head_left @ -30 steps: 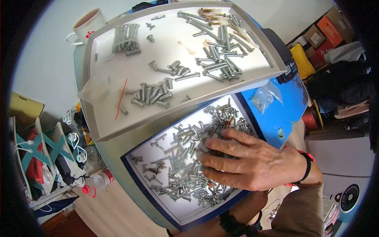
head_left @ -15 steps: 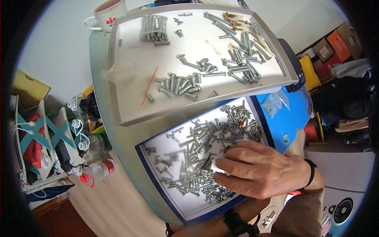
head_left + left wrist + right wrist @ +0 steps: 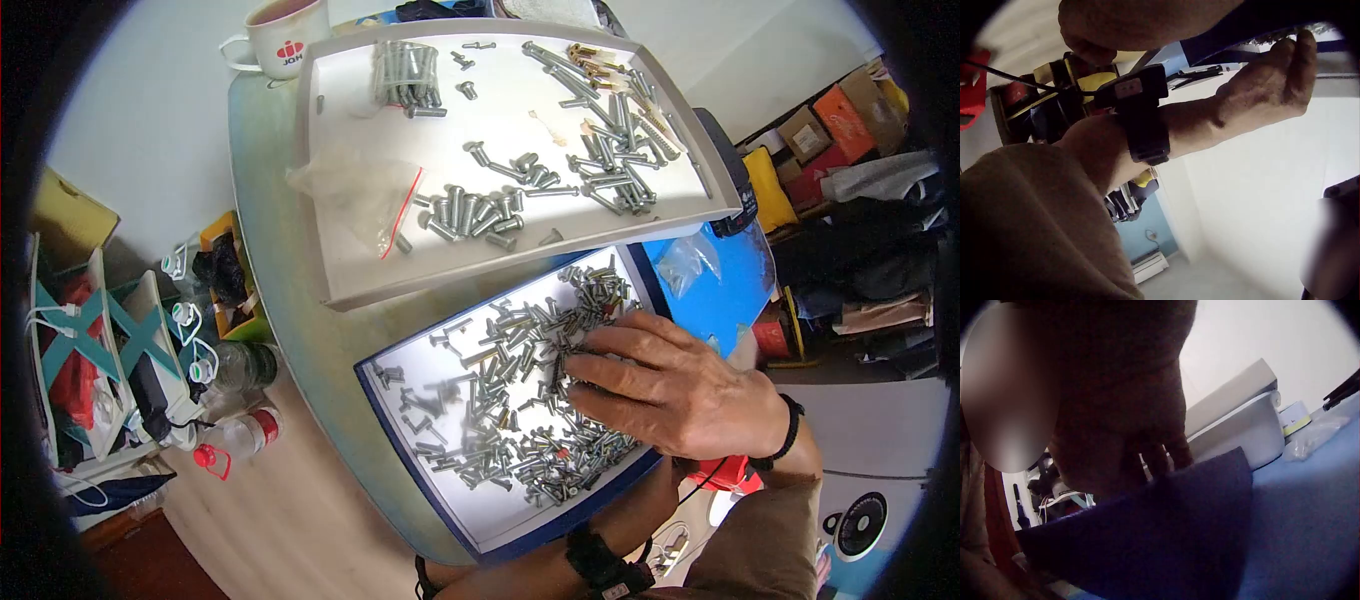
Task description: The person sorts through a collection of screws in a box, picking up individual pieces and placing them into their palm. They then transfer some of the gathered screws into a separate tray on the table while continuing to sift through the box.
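In the head view my right hand reaches over the right side of a blue-rimmed white box. Its fingers are extended, slightly bent, and touch the pile of small screws; no held screw can be made out. The right wrist view shows this hand dark, with its fingers behind the blue box wall. My left forearm passes beneath the right one, its hand hidden in the head view. Part of my left hand fills the top of the left wrist view; its fingers' hold is unclear.
Behind the box stands a pale tray with larger bolts, a bundled bag of bolts and a clear bag. A mug is at the back left. Bottles and a rack stand at the left.
My right hand has shifted up and right over the screws, uncovering more of the pile's lower part. Boxes and tray appear farther right as the head view shifts.
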